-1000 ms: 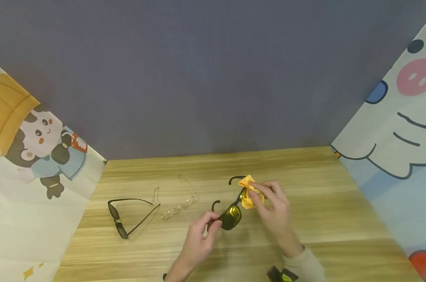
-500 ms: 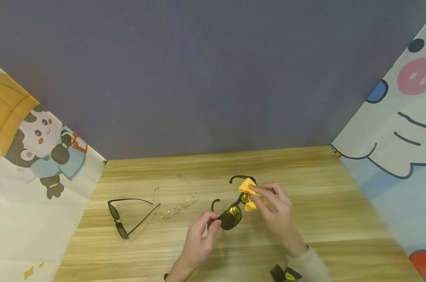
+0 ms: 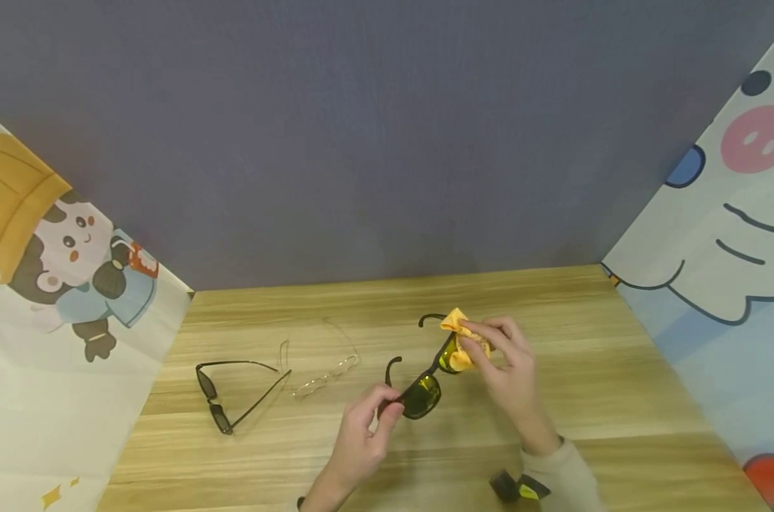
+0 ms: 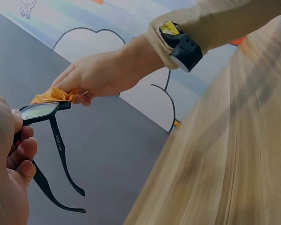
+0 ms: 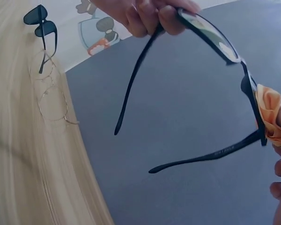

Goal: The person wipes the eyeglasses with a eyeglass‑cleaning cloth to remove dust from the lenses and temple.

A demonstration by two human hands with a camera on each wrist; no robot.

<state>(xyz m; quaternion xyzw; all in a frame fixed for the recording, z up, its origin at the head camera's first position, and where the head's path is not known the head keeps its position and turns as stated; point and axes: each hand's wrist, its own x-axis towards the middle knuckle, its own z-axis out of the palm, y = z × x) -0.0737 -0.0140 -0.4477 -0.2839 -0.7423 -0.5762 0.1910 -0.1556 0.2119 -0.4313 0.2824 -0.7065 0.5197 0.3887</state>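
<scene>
Black-framed sunglasses (image 3: pixel 422 396) with yellow-green mirrored lenses are held up over the table, temples spread and pointing away. My left hand (image 3: pixel 369 427) pinches the frame at its near left corner between thumb and fingers. At the other lens, my right hand (image 3: pixel 509 363) pinches a crumpled orange-yellow cloth (image 3: pixel 459 320) against the glass. The right wrist view shows the cloth (image 5: pixel 269 110) bunched over the front of that lens, with both temples (image 5: pixel 215 153) free in the air. Part of the far lens is hidden behind cloth and fingers.
Dark sunglasses (image 3: pixel 222 418) with open temples lie at the left of the wooden table (image 3: pixel 617 398). Thin wire-rimmed glasses (image 3: pixel 326 379) lie beside them. A grey panel (image 3: pixel 387 142) stands at the back, with cartoon-printed sheets (image 3: pixel 701 284) at both sides.
My right hand with the cloth slid a little down along the lens, then back up and slightly right. The sunglasses tilted slightly; my left hand kept its grip.
</scene>
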